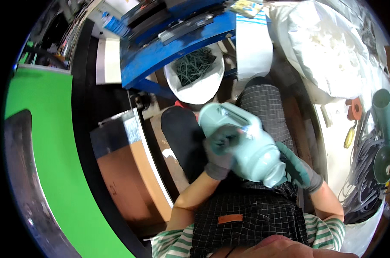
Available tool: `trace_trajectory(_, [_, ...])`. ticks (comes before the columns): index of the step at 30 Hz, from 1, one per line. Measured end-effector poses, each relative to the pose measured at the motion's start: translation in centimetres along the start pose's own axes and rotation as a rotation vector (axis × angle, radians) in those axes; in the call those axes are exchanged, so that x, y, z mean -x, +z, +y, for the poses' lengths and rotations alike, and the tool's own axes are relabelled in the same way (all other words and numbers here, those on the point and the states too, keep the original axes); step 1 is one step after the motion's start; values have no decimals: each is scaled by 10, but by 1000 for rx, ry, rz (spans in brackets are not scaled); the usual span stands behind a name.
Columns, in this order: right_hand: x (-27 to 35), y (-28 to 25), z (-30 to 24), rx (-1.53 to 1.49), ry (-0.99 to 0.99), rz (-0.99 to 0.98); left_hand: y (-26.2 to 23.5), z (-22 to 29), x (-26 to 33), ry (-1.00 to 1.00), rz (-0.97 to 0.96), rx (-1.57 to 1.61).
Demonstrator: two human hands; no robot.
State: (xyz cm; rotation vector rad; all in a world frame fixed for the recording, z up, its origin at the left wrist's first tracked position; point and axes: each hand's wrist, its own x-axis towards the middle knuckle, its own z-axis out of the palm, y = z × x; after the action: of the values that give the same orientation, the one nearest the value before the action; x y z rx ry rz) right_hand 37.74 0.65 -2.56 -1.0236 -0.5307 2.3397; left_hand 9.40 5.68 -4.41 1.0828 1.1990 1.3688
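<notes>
A pale mint-green hollow plastic container [246, 152] with a moulded handle and a stepped round neck lies tilted over my lap, its neck toward the lower right. My left hand [220, 157], in a grey glove with dark green coated fingers, grips it on its left side; the fingers are slightly blurred. Beside the neck is my right hand [297, 168], in a similar glove, with fingers stretched out along the container's right side. Whether its fingertips touch the plastic is hard to tell.
Ahead, a white bucket [199, 92] of dark green strips stands under a blue bench [177, 41]. A cardboard box [130, 180] sits left, beside a green surface [44, 129]. Right are a large white bag [328, 56], an orange tape roll [354, 109], a yellow-handled tool [349, 136] and green tube [383, 114].
</notes>
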Motion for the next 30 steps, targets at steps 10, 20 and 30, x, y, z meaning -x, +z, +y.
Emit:
trace_trajectory(10, [8,9,32,1027,-538,264,-83,40,-6,19,69,152])
trace_trajectory(20, [12,28,46,1201,-607,306,-108,21,-6,-226,77,135])
trace_trajectory(30, [16,12,36,940,-577,272,-139,18,-5,285,157,-832])
